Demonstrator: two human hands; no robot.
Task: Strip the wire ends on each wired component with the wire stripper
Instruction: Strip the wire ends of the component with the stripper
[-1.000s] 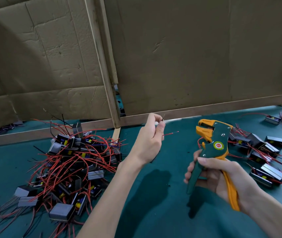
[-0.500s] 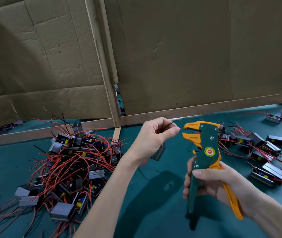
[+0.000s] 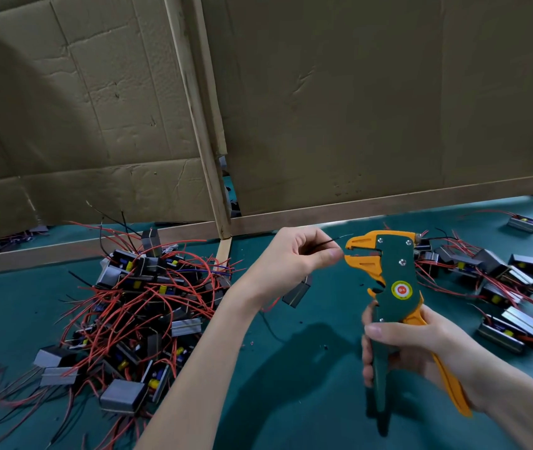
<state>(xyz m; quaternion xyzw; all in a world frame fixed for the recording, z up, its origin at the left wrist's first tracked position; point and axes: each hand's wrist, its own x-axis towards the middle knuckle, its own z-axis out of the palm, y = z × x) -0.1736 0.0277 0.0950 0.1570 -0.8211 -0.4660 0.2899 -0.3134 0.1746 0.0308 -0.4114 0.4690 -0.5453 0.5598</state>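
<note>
Over the last second the hands have drawn together: the green-and-orange wire stripper [image 3: 392, 264] has shifted left, and the left hand [image 3: 294, 258] has turned so that its wire points at the tool's head.

Head view: the left hand pinches a thin black wire [image 3: 330, 242] between thumb and curled fingers. The wire's bare tip lies just above the upper orange jaw, and the thumb tip sits just beside the jaw mouth. A small grey box component [image 3: 297, 291] shows just below that hand, over the teal counter [image 3: 291, 401]. The right hand [image 3: 421, 347] grips the stripper upright by its handles, which stand spread apart. A tangled pile of grey components with red wires [image 3: 141, 303] lies to the left and a looser group of the same components [image 3: 492, 277] to the right. A brown cardboard wall [image 3: 356, 108] stands behind.
</note>
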